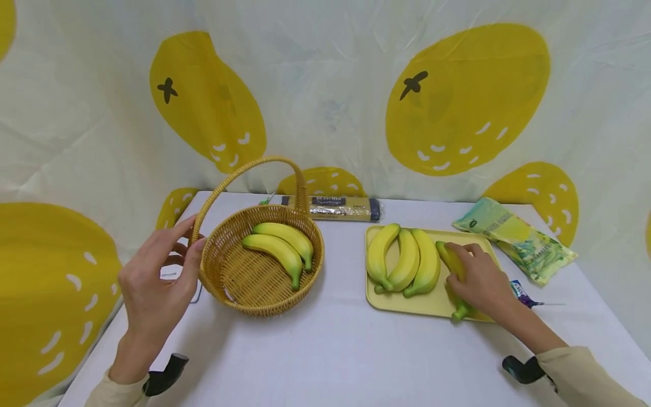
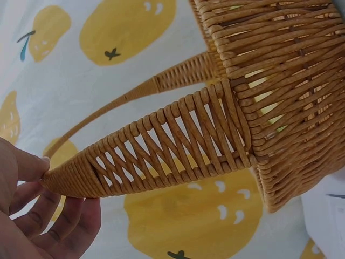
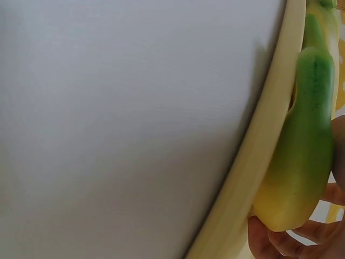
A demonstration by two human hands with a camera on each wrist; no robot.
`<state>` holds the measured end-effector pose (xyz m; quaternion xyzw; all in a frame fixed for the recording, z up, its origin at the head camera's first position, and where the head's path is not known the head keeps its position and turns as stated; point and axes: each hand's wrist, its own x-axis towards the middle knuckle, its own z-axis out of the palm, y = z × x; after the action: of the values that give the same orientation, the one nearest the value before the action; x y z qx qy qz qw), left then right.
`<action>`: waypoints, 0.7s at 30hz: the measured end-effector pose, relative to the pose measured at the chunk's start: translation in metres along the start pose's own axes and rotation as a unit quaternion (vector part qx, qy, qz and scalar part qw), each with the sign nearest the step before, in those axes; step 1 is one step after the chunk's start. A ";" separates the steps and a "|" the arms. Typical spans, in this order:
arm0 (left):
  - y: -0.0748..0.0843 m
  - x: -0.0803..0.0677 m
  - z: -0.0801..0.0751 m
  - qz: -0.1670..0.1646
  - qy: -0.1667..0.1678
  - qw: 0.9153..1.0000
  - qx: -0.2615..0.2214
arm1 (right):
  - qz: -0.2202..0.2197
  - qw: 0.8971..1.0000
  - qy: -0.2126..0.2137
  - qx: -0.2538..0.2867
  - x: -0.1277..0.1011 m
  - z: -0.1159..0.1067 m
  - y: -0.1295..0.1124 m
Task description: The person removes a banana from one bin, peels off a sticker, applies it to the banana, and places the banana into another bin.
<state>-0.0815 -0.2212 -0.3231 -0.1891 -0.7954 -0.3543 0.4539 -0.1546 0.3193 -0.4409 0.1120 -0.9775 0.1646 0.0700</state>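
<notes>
My left hand pinches the arched handle of a brown wicker basket between thumb and fingers. Two yellow bananas with green tips lie inside the basket. On the right, a pale yellow tray carries three bananas side by side at its left. My right hand grips another banana at the tray's right part, thumb and fingers on opposite sides. Its green end points toward the tray's rim in the right wrist view. The hand hides the middle of this banana in the head view.
Behind the basket lies a dark and gold wrapped roll. A green packet sits at the tray's back right corner, with a small purple wrapped item nearby. A patterned curtain hangs behind the white table.
</notes>
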 end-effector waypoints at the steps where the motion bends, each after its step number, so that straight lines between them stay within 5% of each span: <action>1: -0.001 0.000 0.000 0.000 -0.001 1.000 0.001 | -0.002 1.000 0.002 -0.002 0.001 -0.001 0.001; 21: -0.004 -0.002 -0.001 -0.003 -0.002 1.000 0.001 | -0.049 0.998 0.042 -0.001 0.015 -0.034 -0.012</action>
<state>-0.0821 -0.2246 -0.3262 -0.1876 -0.7973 -0.3545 0.4511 -0.1624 0.3165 -0.4026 0.1530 -0.9671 0.1648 0.1187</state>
